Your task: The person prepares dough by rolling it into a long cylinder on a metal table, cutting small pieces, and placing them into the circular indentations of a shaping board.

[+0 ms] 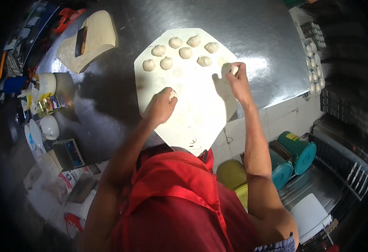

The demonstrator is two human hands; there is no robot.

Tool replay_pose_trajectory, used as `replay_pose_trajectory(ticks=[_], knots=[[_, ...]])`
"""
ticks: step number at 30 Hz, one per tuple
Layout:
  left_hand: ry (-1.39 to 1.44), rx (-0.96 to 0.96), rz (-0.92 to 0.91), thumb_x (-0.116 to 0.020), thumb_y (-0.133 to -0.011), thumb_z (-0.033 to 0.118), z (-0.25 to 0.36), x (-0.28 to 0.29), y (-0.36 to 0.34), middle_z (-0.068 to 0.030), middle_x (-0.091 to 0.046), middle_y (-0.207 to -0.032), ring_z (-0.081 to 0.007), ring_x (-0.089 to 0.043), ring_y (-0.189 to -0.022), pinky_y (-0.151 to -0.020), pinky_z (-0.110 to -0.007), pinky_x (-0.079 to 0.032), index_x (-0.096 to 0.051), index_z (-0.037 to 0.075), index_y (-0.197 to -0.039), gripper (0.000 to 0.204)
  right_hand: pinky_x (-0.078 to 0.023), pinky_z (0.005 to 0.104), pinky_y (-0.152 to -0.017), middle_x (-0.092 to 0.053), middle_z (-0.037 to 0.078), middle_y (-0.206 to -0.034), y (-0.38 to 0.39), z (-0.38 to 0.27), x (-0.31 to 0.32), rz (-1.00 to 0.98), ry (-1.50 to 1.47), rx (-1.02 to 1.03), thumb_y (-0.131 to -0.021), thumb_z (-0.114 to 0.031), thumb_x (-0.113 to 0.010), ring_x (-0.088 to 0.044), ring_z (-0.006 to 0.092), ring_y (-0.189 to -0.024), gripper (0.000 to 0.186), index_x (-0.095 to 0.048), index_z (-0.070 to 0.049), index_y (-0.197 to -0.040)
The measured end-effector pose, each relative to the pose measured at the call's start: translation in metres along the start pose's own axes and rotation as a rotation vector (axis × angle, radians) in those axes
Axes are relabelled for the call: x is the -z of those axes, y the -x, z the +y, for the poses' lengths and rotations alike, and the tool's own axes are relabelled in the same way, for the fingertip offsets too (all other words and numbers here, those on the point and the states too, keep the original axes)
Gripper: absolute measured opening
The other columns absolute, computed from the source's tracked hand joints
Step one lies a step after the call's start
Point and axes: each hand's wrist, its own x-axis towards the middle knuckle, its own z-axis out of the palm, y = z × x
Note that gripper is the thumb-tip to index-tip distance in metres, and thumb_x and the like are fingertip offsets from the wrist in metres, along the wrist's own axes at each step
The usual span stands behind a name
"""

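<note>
An eight-sided white board lies on the steel table in front of me. On its far half sit several pale dough balls, pinched at the top. My right hand is closed around a small piece of dough at the board's right edge. Over the middle left of the board, my left hand is curled, with a bit of pale dough showing at its fingertips. Faint round marks show on the board near the balls.
On the steel table, a cream cloth-like sheet lies far left with a dark flat rectangular object on it. Egg trays line the right edge. White containers stand left. Lidded green buckets stand below right.
</note>
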Motion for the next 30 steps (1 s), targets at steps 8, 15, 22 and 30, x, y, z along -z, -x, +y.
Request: replay_pose_trajectory(ticks=[8, 15, 22, 30], knots=[[0.045, -0.383, 0.188, -0.061, -0.095, 0.006, -0.016, -0.01, 0.023, -0.0257, -0.059, -0.123, -0.0441, -0.061, -0.116, -0.104, -0.05, -0.048, -0.05, -0.001, -0.134, 0.04, -0.063, 0.0383, -0.084, -0.072, 0.014, -0.122, -0.052, -0.019, 0.056, 0.248, 0.831, 0.573, -0.107, -0.007, -0.06, -0.075, 0.0246, -0.101, 0.034, -0.06, -0.006, -0.141], [0.219, -0.197, -0.029, -0.065, -0.101, 0.012, -0.026, 0.027, 0.042, -0.0261, -0.06, -0.134, -0.0406, -0.06, -0.128, -0.111, -0.046, -0.047, -0.05, 0.001, -0.15, 0.052, -0.06, 0.0465, -0.093, -0.068, 0.013, -0.13, -0.051, -0.008, 0.051, 0.495, 1.389, 0.661, -0.1, -0.012, -0.073, -0.074, 0.0353, -0.104, 0.037, -0.071, -0.014, -0.137], [0.48, -0.281, -0.062, -0.066, -0.103, -0.003, -0.007, 0.084, 0.086, -0.0138, -0.062, -0.133, -0.0188, -0.069, -0.112, -0.096, -0.031, -0.055, -0.041, 0.007, -0.164, 0.067, -0.059, 0.0372, -0.086, -0.077, 0.014, -0.113, 0.057, 0.049, -0.086, 0.006, 0.877, 0.653, -0.099, -0.035, -0.079, -0.074, 0.0234, -0.093, 0.05, -0.072, -0.004, -0.137], [0.126, -0.478, -0.2, -0.061, -0.108, 0.019, -0.037, 0.132, 0.143, -0.0254, -0.076, -0.109, -0.0391, -0.074, -0.104, -0.092, -0.047, -0.058, -0.065, -0.001, -0.126, 0.027, -0.057, 0.0384, -0.08, -0.073, 0.018, -0.094, 0.141, 0.093, -0.191, 0.002, 0.817, 0.565, -0.105, -0.02, -0.067, -0.071, 0.0253, -0.079, 0.022, -0.064, -0.001, -0.117]])
